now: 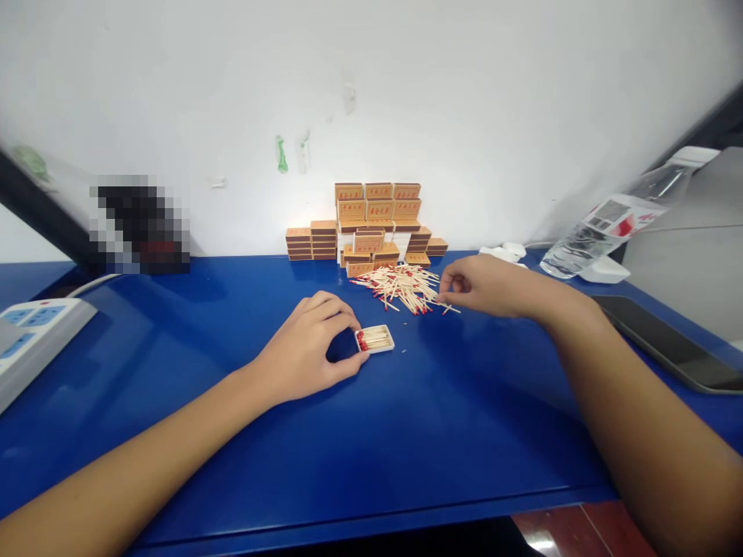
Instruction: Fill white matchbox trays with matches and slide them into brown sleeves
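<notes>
My left hand (310, 344) grips the left end of a small white matchbox tray (390, 348) between thumb and fingers, on the table. Inside the tray lies a layer of matches (376, 337), red heads to the left. Behind it spreads a loose pile of red-headed matches (406, 286). At the pile's right edge, my right hand (479, 285) has thumb and forefinger pinched together on a match, which the fingertips partly hide. Stacked matchboxes (378, 210) with orange labels and brown sides stand against the wall behind the pile.
The blue table (348, 464) meets a white wall. A tilted plastic bottle (615, 220), white pieces (511, 251) and a phone (667, 340) are at the right. To the left are a power strip (43, 333) and a blurred dark object (142, 224). Tiny scraps lie near the tray.
</notes>
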### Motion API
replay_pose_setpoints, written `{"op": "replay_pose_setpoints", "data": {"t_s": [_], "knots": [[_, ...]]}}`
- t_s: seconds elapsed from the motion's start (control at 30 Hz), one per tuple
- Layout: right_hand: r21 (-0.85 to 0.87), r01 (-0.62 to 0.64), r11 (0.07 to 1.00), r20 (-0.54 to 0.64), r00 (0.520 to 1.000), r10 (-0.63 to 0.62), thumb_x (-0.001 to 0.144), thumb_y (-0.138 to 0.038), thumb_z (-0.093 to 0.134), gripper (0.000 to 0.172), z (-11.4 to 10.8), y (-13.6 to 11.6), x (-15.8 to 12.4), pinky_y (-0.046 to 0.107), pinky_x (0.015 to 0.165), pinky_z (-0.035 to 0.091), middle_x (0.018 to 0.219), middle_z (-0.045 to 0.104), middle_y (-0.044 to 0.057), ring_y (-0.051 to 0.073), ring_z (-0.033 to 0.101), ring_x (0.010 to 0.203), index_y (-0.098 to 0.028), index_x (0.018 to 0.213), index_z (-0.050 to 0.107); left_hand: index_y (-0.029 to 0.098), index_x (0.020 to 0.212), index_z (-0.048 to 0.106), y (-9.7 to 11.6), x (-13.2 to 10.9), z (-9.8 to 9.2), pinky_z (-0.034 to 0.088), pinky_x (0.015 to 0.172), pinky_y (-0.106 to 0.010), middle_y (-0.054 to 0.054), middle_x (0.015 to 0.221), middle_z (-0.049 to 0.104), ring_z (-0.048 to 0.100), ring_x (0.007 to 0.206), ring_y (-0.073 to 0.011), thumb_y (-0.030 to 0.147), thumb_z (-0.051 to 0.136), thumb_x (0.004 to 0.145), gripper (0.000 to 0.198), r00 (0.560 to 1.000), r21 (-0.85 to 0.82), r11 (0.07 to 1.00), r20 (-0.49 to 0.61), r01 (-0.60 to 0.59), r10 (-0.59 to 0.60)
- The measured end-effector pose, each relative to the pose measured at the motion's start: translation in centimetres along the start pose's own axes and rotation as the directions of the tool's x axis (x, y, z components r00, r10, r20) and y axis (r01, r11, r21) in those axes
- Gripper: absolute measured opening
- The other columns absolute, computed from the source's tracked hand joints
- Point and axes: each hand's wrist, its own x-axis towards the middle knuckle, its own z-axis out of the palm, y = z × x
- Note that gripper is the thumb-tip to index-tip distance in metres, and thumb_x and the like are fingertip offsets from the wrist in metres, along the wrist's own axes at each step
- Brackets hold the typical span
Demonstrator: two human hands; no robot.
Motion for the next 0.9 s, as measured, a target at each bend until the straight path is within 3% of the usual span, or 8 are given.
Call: {"op": "replay_pose_setpoints", "data": {"t_s": [0.2,0.47,0.67,0.9], "knots": [[-0.001,-0.005,1.000,0.048,0.999,0.006,0.086,-0.026,0.067,0.009,0.6,-0.5,0.4,0.031,0.062,0.044,0.084,0.076,0.006,0.019,0.066,0.071,-0.020,0.087,0.073,0.021,0.107,0.073,0.1,0.1,0.0,0.050,0.103,-0.049,-0.008,0.114,0.074,0.063,0.114,-0.0281,0.036,0.075,0.093,0.021,1.000,0.001,1.000,0.000,0.001,-0.001],[0.008,-0.148,0.989,0.228,0.963,0.142,0.085,-0.037,0.067,0.021,-0.5,0.4,-0.4,0.034,0.063,0.044,0.091,0.076,0.009,0.021,0.065,0.074,-0.018,0.091,0.074,0.021,0.107,0.074,0.1,0.0,-0.1,0.049,0.104,-0.049,-0.007,0.114,0.074,0.062,0.115,-0.0277,0.037,0.076,0.093,0.021,1.000,0.001,1.000,0.005,0.001,-0.001],[0.038,-0.095,0.995,0.248,0.965,0.083,0.083,-0.026,0.063,0.012,-0.8,0.7,-0.8,0.032,0.061,0.040,0.082,0.070,0.005,0.016,0.056,0.068,-0.019,0.088,0.072,0.021,0.106,0.074,0.1,-0.1,0.0,0.049,0.104,-0.049,-0.007,0.114,0.074,0.062,0.114,-0.0275,0.037,0.075,0.093,0.021,1.000,0.002,1.000,0.001,-0.004,0.004],[0.104,-0.022,0.994,0.230,0.973,-0.003,0.080,-0.037,0.072,0.018,-0.6,2.8,-0.1,0.031,0.061,0.041,0.080,0.067,0.004,0.017,0.058,0.068,-0.022,0.089,0.075,0.021,0.106,0.074,0.0,0.0,0.0,0.050,0.104,-0.049,-0.007,0.114,0.073,0.062,0.115,-0.0277,0.038,0.076,0.093,0.021,1.000,0.008,1.000,-0.002,-0.004,0.004]]}}
